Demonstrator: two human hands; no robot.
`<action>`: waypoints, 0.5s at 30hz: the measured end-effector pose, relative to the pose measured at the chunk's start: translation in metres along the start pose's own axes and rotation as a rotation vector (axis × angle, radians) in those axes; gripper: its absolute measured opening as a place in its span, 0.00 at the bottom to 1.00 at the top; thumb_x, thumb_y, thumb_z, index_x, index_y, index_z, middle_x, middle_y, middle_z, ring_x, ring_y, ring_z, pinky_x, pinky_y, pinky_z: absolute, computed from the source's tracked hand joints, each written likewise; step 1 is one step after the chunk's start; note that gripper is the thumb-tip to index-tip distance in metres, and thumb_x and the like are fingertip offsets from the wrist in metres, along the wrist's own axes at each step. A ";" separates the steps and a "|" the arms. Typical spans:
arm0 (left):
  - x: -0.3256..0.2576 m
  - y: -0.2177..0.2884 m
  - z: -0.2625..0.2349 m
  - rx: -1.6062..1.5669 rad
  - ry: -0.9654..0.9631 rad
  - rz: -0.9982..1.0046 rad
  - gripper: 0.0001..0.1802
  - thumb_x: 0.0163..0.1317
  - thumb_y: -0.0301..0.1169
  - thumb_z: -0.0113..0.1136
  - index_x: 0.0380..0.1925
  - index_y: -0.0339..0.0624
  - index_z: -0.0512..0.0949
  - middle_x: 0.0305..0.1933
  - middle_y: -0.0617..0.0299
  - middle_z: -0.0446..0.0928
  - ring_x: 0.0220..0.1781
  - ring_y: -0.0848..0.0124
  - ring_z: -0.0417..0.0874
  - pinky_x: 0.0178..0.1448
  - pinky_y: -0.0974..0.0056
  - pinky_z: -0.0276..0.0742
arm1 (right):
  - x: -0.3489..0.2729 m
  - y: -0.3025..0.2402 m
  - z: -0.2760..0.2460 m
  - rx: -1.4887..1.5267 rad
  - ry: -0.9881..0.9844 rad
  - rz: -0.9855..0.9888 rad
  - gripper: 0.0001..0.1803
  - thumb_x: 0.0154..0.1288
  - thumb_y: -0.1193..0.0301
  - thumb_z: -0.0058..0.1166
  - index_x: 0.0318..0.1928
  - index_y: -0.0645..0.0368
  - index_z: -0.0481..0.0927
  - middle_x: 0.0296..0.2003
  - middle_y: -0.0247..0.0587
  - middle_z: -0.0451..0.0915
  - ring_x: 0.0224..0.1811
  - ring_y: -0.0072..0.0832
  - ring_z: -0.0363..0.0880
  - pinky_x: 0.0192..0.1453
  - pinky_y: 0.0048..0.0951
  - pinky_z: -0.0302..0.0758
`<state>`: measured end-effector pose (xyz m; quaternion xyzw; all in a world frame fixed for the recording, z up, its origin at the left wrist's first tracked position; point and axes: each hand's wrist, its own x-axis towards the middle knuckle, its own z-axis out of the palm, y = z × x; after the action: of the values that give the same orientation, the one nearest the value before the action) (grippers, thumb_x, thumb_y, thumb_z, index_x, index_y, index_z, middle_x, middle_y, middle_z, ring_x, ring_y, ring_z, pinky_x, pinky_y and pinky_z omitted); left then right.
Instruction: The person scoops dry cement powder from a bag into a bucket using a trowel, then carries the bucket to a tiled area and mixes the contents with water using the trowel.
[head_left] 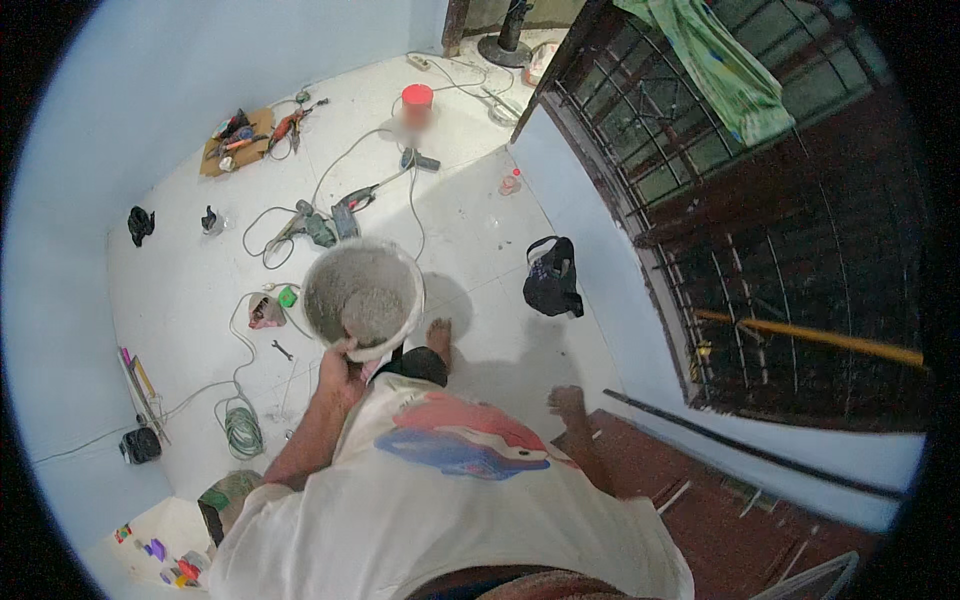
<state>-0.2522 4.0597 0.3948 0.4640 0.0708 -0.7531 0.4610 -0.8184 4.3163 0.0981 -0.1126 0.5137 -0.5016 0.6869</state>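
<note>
A grey bucket [322, 262] is held out in front of me, tilted so its inside shows. Lumpy grey material like wet cement [374, 312] lies in its bottom, with more smeared on the walls. My left hand [345, 372] grips the near rim, thumb over the edge; its other fingers are mostly hidden. Down at my right side hangs my right hand [567, 401], fingers loosely apart and nothing in them. It is nearest to a dark red panelled surface [640, 460]. One bare foot [439, 338] shows beside the bucket.
On the tiled floor lie corded power tools [320, 225], a wrench [282, 350], a coiled hose or cable [242, 430] and a black bag [554, 278]. Cords trail across the tiles. Farther off are a red container [417, 100] and cardboard with tools [235, 145]. A barred window [740, 230] fills the right.
</note>
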 end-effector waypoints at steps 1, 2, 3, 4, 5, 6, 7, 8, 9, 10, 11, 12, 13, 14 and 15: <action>0.007 0.009 0.027 0.014 0.033 0.007 0.23 0.67 0.27 0.52 0.62 0.33 0.70 0.60 0.47 0.80 0.57 0.54 0.87 0.62 0.49 0.90 | 0.015 -0.007 0.011 0.088 -0.155 0.128 0.13 0.73 0.59 0.54 0.50 0.51 0.79 0.42 0.46 0.82 0.38 0.43 0.80 0.31 0.46 0.77; 0.024 0.018 0.051 0.059 0.061 0.022 0.24 0.67 0.28 0.52 0.63 0.34 0.70 0.58 0.47 0.81 0.57 0.54 0.87 0.59 0.49 0.91 | 0.032 -0.020 0.017 0.312 -0.153 0.355 0.11 0.73 0.60 0.52 0.47 0.51 0.79 0.39 0.44 0.81 0.35 0.40 0.79 0.29 0.46 0.76; 0.037 0.025 0.075 0.069 0.063 0.029 0.24 0.68 0.28 0.52 0.63 0.33 0.70 0.58 0.47 0.81 0.57 0.54 0.87 0.59 0.50 0.91 | 0.052 -0.032 0.023 0.538 -0.146 0.581 0.10 0.73 0.60 0.51 0.45 0.50 0.79 0.36 0.41 0.80 0.32 0.38 0.77 0.28 0.45 0.74; 0.039 0.040 0.105 0.093 0.086 0.075 0.23 0.68 0.28 0.53 0.62 0.33 0.70 0.59 0.47 0.81 0.57 0.54 0.87 0.58 0.51 0.91 | 0.081 -0.042 0.060 0.151 -0.101 0.528 0.11 0.73 0.60 0.50 0.44 0.50 0.79 0.34 0.39 0.79 0.31 0.37 0.76 0.27 0.44 0.74; 0.042 0.057 0.128 0.114 0.122 0.130 0.23 0.68 0.29 0.53 0.62 0.33 0.71 0.59 0.47 0.80 0.56 0.55 0.87 0.58 0.51 0.91 | 0.103 -0.057 0.100 -0.224 -0.086 0.429 0.11 0.72 0.59 0.48 0.43 0.50 0.79 0.32 0.37 0.78 0.29 0.36 0.75 0.26 0.44 0.74; 0.053 0.070 0.143 0.073 0.075 0.149 0.23 0.68 0.29 0.53 0.62 0.33 0.72 0.59 0.48 0.81 0.56 0.56 0.87 0.56 0.53 0.91 | 0.118 -0.076 0.136 -0.617 -0.033 0.357 0.12 0.72 0.59 0.47 0.43 0.51 0.79 0.31 0.35 0.76 0.28 0.34 0.73 0.25 0.43 0.73; 0.084 0.073 0.166 0.054 0.008 0.108 0.23 0.68 0.29 0.54 0.62 0.33 0.72 0.59 0.48 0.81 0.56 0.56 0.87 0.56 0.53 0.91 | 0.133 -0.079 0.094 -0.187 -0.119 0.361 0.12 0.72 0.59 0.49 0.43 0.51 0.79 0.31 0.36 0.78 0.28 0.35 0.75 0.26 0.43 0.74; 0.129 0.071 0.195 0.043 -0.064 0.049 0.23 0.68 0.29 0.54 0.61 0.33 0.72 0.59 0.47 0.81 0.56 0.56 0.87 0.57 0.53 0.91 | 0.142 -0.079 0.042 0.387 -0.163 0.433 0.11 0.71 0.60 0.50 0.42 0.52 0.79 0.31 0.37 0.79 0.28 0.35 0.76 0.26 0.42 0.75; 0.180 0.063 0.224 0.018 -0.148 -0.030 0.23 0.68 0.29 0.54 0.61 0.33 0.72 0.59 0.47 0.81 0.56 0.57 0.87 0.57 0.53 0.91 | 0.140 -0.092 -0.016 0.759 -0.187 0.526 0.11 0.71 0.60 0.52 0.42 0.53 0.80 0.32 0.38 0.80 0.29 0.35 0.78 0.26 0.42 0.76; 0.185 0.080 0.245 0.074 -0.067 0.017 0.22 0.68 0.29 0.55 0.61 0.33 0.73 0.59 0.47 0.81 0.57 0.56 0.87 0.57 0.53 0.91 | 0.182 -0.093 0.027 0.475 -0.036 0.413 0.10 0.70 0.61 0.54 0.43 0.54 0.80 0.32 0.38 0.81 0.29 0.35 0.80 0.26 0.41 0.77; 0.194 0.098 0.256 0.075 -0.043 0.081 0.24 0.66 0.29 0.55 0.61 0.32 0.72 0.59 0.47 0.81 0.58 0.56 0.86 0.59 0.52 0.90 | 0.221 -0.109 0.075 0.017 0.125 0.367 0.10 0.70 0.62 0.56 0.43 0.54 0.81 0.33 0.38 0.82 0.29 0.35 0.81 0.27 0.41 0.78; 0.214 0.108 0.282 0.108 -0.061 0.108 0.25 0.65 0.28 0.56 0.62 0.31 0.71 0.60 0.46 0.80 0.59 0.56 0.85 0.61 0.52 0.89 | 0.244 -0.123 0.110 -0.344 0.324 0.370 0.10 0.69 0.64 0.58 0.44 0.55 0.81 0.34 0.39 0.84 0.29 0.35 0.83 0.27 0.41 0.78; 0.236 0.118 0.295 0.094 -0.068 0.121 0.26 0.64 0.27 0.57 0.62 0.31 0.71 0.61 0.46 0.79 0.60 0.56 0.85 0.63 0.51 0.88 | 0.273 -0.149 0.127 -0.529 0.363 0.388 0.10 0.69 0.64 0.58 0.44 0.55 0.82 0.34 0.39 0.84 0.29 0.35 0.83 0.27 0.41 0.79; 0.262 0.125 0.313 0.073 -0.090 0.125 0.26 0.64 0.27 0.57 0.62 0.30 0.71 0.61 0.46 0.80 0.60 0.55 0.85 0.64 0.50 0.87 | 0.304 -0.175 0.129 -0.564 0.353 0.374 0.09 0.69 0.64 0.58 0.44 0.55 0.82 0.33 0.39 0.84 0.29 0.35 0.83 0.28 0.41 0.79; 0.288 0.131 0.331 0.054 -0.111 0.131 0.26 0.64 0.27 0.57 0.62 0.30 0.71 0.61 0.46 0.80 0.60 0.55 0.85 0.64 0.50 0.87 | 0.334 -0.200 0.131 -0.621 0.331 0.362 0.09 0.69 0.65 0.58 0.44 0.55 0.82 0.33 0.39 0.84 0.29 0.35 0.83 0.28 0.41 0.79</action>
<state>-0.4037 3.6277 0.4020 0.4372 -0.0057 -0.7475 0.5001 -0.8361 3.9057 0.0927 -0.1402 0.7564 -0.2044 0.6053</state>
